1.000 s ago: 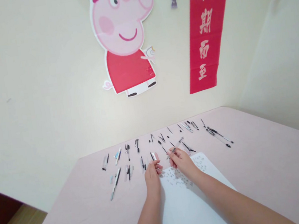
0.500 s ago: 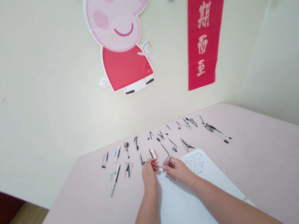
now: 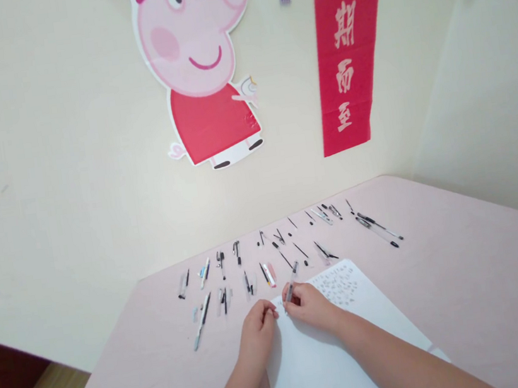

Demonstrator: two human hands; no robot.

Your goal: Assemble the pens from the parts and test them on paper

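My right hand (image 3: 312, 304) grips a clear-barrelled pen (image 3: 290, 284), tilted with its lower end at the top left of a white sheet of paper (image 3: 319, 364). Small dark handwritten marks (image 3: 340, 285) cover the sheet's upper right part. At the sheet's upper left edge rests my left hand (image 3: 258, 324), its fingers curled in; whatever may be inside them is hidden. Just beyond the hands lie a pink and white pen part (image 3: 270, 274) and a dark refill with clear pieces (image 3: 248, 282).
Pens taken apart, such as a white pen (image 3: 203, 321) and black pens (image 3: 378, 228), lie in rows across the pink table (image 3: 482, 292). Behind it the wall carries a cartoon pig cutout (image 3: 215, 120) and a red banner (image 3: 347, 49).
My hands have come down onto the paper and lie slightly lower. The pen, held near my left fingers before, now stands more upright over the sheet. The view has shifted a little.
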